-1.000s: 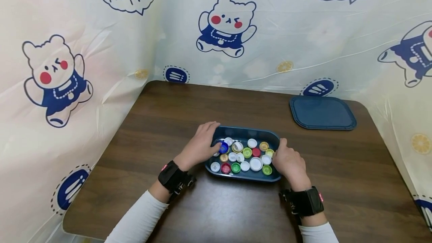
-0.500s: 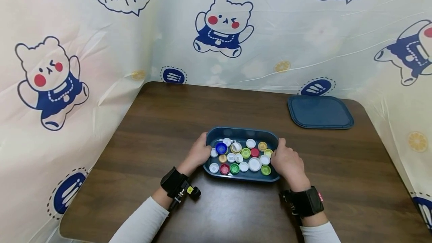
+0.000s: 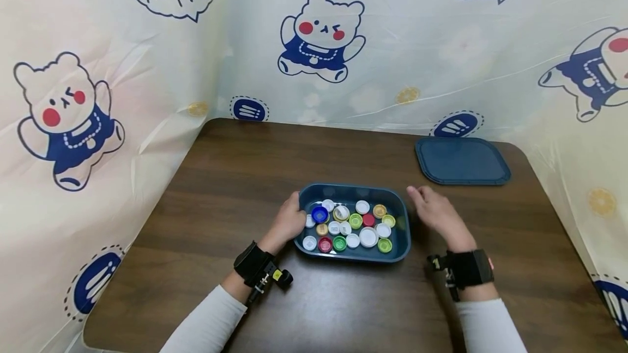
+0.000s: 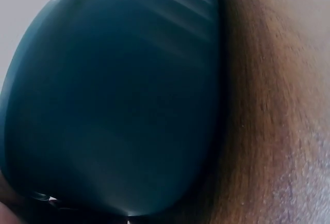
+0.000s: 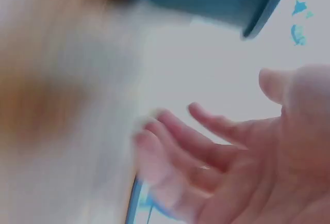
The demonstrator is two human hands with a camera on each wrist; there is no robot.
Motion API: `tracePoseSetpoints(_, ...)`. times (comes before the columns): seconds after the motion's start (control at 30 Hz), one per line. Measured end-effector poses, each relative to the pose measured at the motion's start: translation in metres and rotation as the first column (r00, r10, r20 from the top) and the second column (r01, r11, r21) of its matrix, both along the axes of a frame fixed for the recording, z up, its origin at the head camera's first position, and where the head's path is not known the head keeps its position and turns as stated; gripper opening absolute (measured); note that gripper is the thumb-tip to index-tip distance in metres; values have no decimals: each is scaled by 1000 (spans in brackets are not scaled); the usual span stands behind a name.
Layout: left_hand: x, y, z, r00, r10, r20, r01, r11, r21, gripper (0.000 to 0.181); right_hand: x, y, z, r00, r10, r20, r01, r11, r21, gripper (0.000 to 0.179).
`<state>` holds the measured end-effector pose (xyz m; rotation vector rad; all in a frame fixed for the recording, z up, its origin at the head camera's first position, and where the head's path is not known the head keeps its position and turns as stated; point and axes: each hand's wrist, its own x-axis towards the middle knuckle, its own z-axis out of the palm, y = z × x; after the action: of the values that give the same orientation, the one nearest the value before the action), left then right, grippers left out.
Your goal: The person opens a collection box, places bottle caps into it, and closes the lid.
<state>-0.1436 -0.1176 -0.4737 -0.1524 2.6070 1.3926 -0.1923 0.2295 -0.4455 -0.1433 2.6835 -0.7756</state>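
Note:
A dark blue plastic tray (image 3: 353,256) with rounded corners stands on the table, several bottle caps (image 3: 369,237) spread over its bottom: white, green, yellow, red and blue. At its left end my left hand (image 3: 288,221) grips the rim. The tray's outer wall (image 4: 113,105) fills most of the left wrist view, where only a bit of the hand shows at the lower left. Off the tray's right end is my right hand (image 3: 439,215), apart from it and holding nothing. In the right wrist view its fingers (image 5: 191,152) are loosely bent and spread.
A flat dark blue lid (image 3: 463,161) lies at the back right of the brown wooden table (image 3: 235,162). A printed curtain (image 3: 417,31) with bears closes off the back and both sides. Each wrist wears a black strap with a camera.
My left hand came off the caps side of the rim and took hold of the tray's left end. Later my right hand let go of the right end and drew away to the right.

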Motion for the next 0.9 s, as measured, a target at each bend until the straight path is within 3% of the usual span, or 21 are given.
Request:
tracePoseSetpoints(0.1,0,0,0,1000,8,3,-8,1000,-17,57,-23,20,-5,988,-10,-153,22,997,75,70)
tracePoseSetpoints(0.17,0,0,-1,1000,10,5,-10,1000,-29,57,-36,31,-8,982,-8,-190,36,989,142,67)
tracePoseSetpoints(0.33,-1,0,-2,1000,15,2,-15,999,-28,55,-63,48,-14,985,-14,-174,58,966,251,86)
tracePoseSetpoints(0.53,0,-1,-2,1000,13,-12,-13,1000,-27,56,-84,56,-28,991,27,-129,19,938,345,98)
tracePoseSetpoints(0.7,2,-2,-4,1000,21,-3,-21,999,-29,56,-93,62,-38,990,75,-118,-22,919,394,101)
tracePoseSetpoints(0.9,0,0,-2,1000,22,4,-22,1000,-1,57,-96,68,-39,980,144,-141,-72,905,418,96)
